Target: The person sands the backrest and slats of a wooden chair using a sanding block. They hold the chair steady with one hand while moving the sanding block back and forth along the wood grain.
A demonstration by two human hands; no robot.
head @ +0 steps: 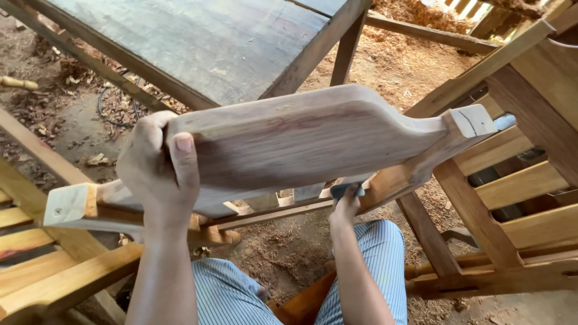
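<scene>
1. Head view shows the left hand (158,174) clamped around the near end of a curved wooden chair arm (301,144), thumb pressed flat on the broad face and the other fingers wrapped behind its edge; the grip is full and tight.
2. Lower down, the right hand (345,207) is under the piece, fingers closed around a small grey-blue pad (347,190) that looks like an abrasive, pushed against the underside edge.
3. That chair arm is held up in the air, tilted across the person's lap, wide at the left and narrowing to a necked end with a pale square tenon (473,120) at the right.
4. I judge it to be solid hardwood: stiff, fairly heavy for one hand, dry and matte, so not slippery. The raw edges could splinter, and the thin neck seems the weakest spot; the broad end is the safer place to hold.
5. A second, similar piece (78,207) lies just behind the left wrist.
6. Beyond these stand a dark worktable (198,42) above and slatted chair frames (518,186) at the right.
7. Sawdust (397,66) covers the dirt floor, and striped trousers (373,253) show below.
</scene>
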